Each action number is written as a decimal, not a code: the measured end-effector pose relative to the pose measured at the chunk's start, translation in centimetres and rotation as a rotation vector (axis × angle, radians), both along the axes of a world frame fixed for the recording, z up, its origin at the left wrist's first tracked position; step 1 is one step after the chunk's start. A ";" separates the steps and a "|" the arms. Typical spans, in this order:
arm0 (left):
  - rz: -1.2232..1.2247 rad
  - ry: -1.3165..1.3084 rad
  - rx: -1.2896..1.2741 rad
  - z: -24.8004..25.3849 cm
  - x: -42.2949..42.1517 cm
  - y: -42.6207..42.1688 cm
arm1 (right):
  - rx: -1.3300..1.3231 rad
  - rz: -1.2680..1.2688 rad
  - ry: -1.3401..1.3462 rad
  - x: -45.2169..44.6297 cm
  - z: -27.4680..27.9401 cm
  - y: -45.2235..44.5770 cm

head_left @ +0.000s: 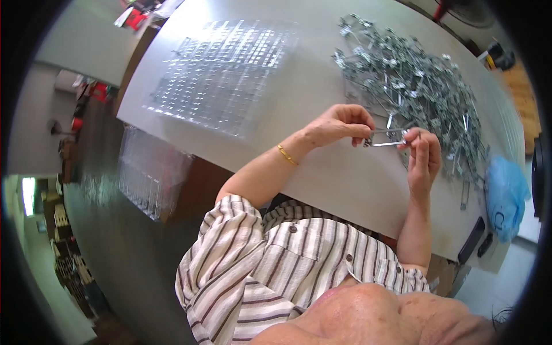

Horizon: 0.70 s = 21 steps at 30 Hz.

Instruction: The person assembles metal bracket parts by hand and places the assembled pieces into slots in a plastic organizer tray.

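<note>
Between my two hands is a slim metal wire piece (386, 144), with two roughly parallel rods and small fittings at its ends. The fingertips of my left hand (345, 123) pinch its left end. At the other end, my right hand (424, 154) grips it with thumb and fingers. Just beyond my hands lies a large tangled pile of similar metal wire pieces (414, 75) on the white table (328, 178). The exact kind of fitting is too small to make out.
Clear plastic trays (224, 75) lie at the table's far left. More clear plastic trays (152, 167) are stacked lower, beside the table's left edge. At the right stand a blue plastic bag (506, 198) and a black phone-like object (471, 240). One loose wire piece (464, 194) lies near the pile.
</note>
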<state>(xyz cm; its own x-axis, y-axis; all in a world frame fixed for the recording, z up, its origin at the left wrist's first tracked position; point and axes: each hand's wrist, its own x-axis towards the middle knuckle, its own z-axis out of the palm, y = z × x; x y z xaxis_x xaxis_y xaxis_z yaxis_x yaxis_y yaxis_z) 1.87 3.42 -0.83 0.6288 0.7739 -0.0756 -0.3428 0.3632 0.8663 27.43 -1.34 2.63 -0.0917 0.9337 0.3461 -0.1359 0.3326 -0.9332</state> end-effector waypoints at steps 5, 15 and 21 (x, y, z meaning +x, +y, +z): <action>0.015 0.018 0.038 0.8 -0.3 0.1 | -0.040 -0.026 0.049 0.3 -0.6 0.5; 0.221 0.271 0.342 5.7 -2.7 0.1 | -0.108 0.008 0.166 0.4 -1.3 1.7; 0.593 0.527 0.511 8.5 -12.4 -0.4 | -0.208 0.273 -0.083 -1.6 -2.2 0.8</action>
<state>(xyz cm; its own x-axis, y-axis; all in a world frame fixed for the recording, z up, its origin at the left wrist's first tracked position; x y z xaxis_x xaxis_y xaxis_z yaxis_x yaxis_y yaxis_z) -10.55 3.02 7.63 0.1030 0.9746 0.1991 0.1311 -0.2117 0.9685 25.81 -0.51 0.41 -0.3671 0.9207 0.1324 -0.1143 0.0966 -0.9887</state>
